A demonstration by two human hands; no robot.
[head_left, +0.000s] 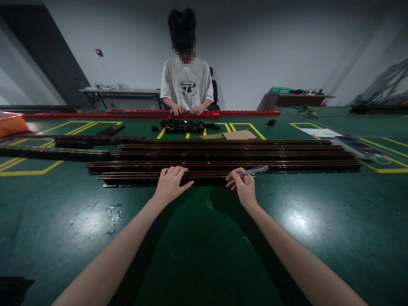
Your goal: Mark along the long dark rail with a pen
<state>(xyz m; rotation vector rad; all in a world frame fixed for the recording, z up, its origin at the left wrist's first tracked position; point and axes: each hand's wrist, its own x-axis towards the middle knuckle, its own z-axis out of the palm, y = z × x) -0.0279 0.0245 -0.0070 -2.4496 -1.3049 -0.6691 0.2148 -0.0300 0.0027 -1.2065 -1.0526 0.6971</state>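
Observation:
Several long dark strips with copper-coloured edges (pixel 302 165) lie side by side across the green table. My left hand (pixel 171 183) rests on the nearest strip, left of the middle, its fingers over the top and its thumb stretched out to the right. Further right, my right hand (pixel 242 183) holds a slim tool with a clear handle (pixel 257 170) between thumb and fingers. The handle points to the right, and the thin tip reaches left over the nearest strip. Whether the tip touches the strip is too small to tell.
Across the green table (pixel 204 255), a person in a white shirt (pixel 187 83) has both hands on red strips (pixel 248 112). Between us lie a black pile (pixel 188 126) and brown cardboard (pixel 239 135). An orange bin (pixel 12 124) stands far left; white paper (pixel 320 132) lies right.

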